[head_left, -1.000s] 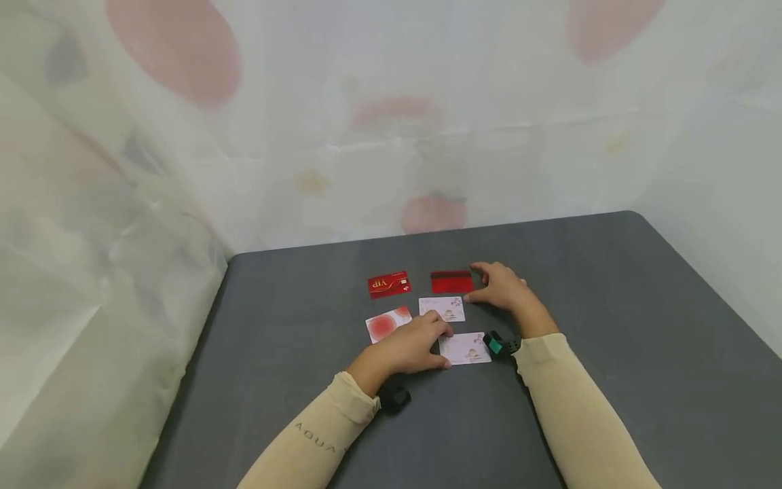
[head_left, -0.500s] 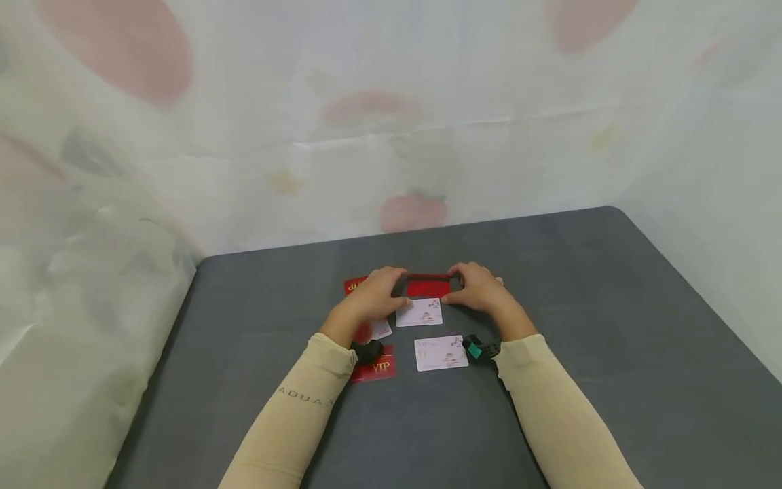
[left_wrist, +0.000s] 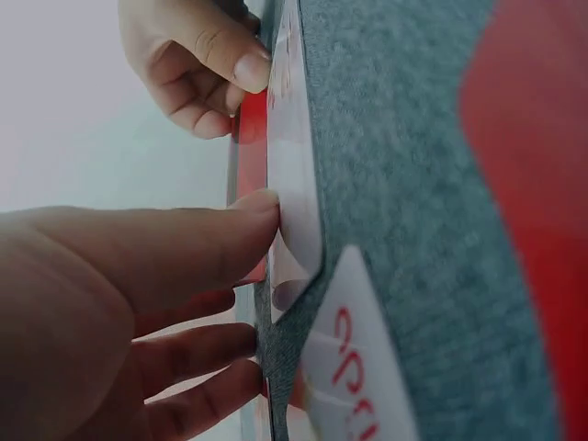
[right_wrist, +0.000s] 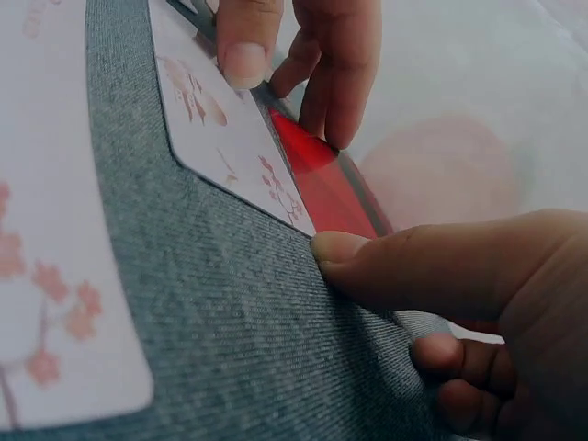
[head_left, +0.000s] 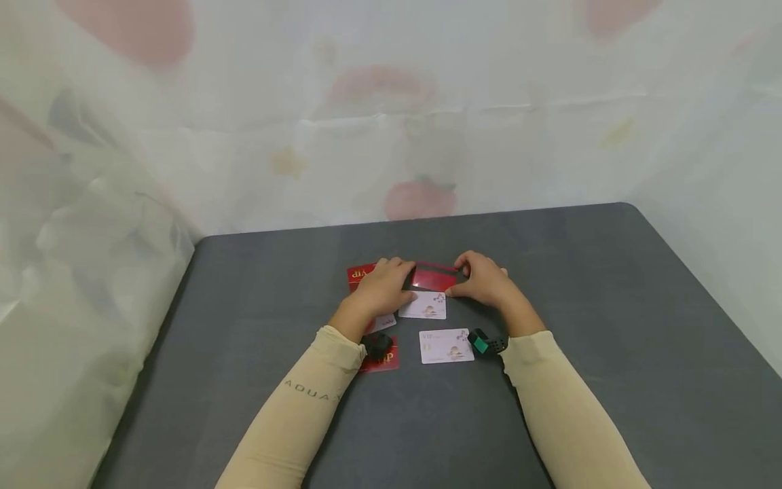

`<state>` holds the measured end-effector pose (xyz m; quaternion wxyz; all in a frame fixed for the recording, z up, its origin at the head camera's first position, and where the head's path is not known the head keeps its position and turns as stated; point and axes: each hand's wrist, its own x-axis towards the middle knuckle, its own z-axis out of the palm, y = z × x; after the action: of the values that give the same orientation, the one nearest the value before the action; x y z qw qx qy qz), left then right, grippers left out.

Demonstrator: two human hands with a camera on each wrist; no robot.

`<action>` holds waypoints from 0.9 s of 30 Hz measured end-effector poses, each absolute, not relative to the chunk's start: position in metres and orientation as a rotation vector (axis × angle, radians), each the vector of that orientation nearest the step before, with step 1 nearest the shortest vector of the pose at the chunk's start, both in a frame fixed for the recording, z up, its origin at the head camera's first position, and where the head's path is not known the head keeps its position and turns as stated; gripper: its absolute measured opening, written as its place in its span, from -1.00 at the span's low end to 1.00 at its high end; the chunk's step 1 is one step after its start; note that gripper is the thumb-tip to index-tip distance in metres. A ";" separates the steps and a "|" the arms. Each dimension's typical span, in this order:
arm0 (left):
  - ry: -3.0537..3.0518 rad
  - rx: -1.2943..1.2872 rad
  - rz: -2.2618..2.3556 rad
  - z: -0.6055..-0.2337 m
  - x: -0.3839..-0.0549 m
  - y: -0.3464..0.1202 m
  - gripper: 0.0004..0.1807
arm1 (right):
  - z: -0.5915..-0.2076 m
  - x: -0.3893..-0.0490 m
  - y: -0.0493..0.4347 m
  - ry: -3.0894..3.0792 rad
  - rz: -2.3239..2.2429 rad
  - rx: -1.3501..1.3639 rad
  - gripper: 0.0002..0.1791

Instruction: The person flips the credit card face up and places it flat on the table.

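Observation:
A red card with a dark stripe (head_left: 434, 277) lies between my two hands, slightly askew, near the back of the card group. My left hand (head_left: 381, 286) holds its left end, thumb on the near side. At the opposite end my right hand (head_left: 485, 282) pinches the card's edges between thumb and forefinger. In the right wrist view the right thumb (right_wrist: 344, 253) touches the near corner of the red card (right_wrist: 317, 179). The left forefinger's contact is hidden in the left wrist view, where the left thumb (left_wrist: 253, 207) overlaps a white card (left_wrist: 296, 165).
Just in front lies the white flowered card (head_left: 423, 307), and nearer me a white VIP card (head_left: 446, 348). A red VIP card (head_left: 360, 274), a red-and-white card (head_left: 385, 322) and another red card (head_left: 385, 358) are partly covered by my left hand and wrist. The grey table (head_left: 550, 272) meets a curtain behind.
My left hand has moved from the near white card up to the striped red card's left end, uncovering that white card. Since half a second ago, the red card has tilted slightly.

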<state>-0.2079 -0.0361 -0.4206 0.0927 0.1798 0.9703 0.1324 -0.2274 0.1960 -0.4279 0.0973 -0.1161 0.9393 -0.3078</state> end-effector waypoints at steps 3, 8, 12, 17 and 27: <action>2.885 0.516 0.377 -0.422 -0.207 -0.031 -0.29 | -0.429 -0.225 0.198 2.747 -0.978 -0.330 -0.43; 2.871 0.498 0.366 -0.424 -0.202 -0.024 -0.34 | -0.431 -0.222 0.201 2.677 -1.004 -0.347 -0.41; 2.870 0.498 0.366 -0.425 -0.201 -0.021 -0.35 | -0.428 -0.221 0.203 2.705 -0.929 -0.346 -0.36; 2.847 0.507 0.405 -0.425 -0.200 -0.020 -0.26 | -0.427 -0.221 0.205 2.713 -0.869 -0.307 -0.39; 2.820 0.513 0.502 -0.425 -0.201 -0.018 0.05 | -0.426 -0.221 0.206 2.705 -0.975 -0.297 -0.42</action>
<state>-0.2013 -0.0180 -0.4245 0.1155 0.1750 0.9626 0.1715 -0.2213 0.2064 -0.4256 0.1249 -0.1020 0.9284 -0.3347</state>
